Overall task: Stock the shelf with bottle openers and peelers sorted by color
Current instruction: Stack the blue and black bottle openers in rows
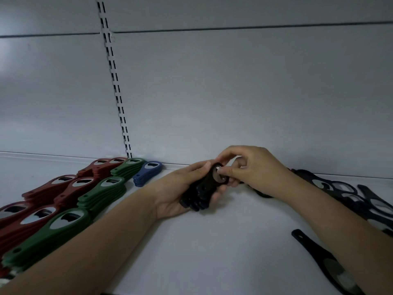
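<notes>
The right hand pinches the metal head of the top black opener between thumb and curled fingers. This opener lies on a small stack of black bottle openers, which the left hand holds from below, palm up, with its fingers curled round the stack. Both hands are low over the white shelf, close to its back edge.

To the left of the fingers, well apart from them, a short blue stack lies against the back wall. Further left are the green stacks in a row coming toward the camera, and beside them the red stacks. Each opener there lies flat with its metal head up.

To the right, behind the right wrist, a loose heap of dark openers lies unsorted; the forearm covers part of it and the frame edge cuts it off. One more dark opener lies alone nearer the camera, partly under the right forearm. In the dim light I cannot tell if these dark pieces are black or navy. A slotted upright runs up the wall behind.
</notes>
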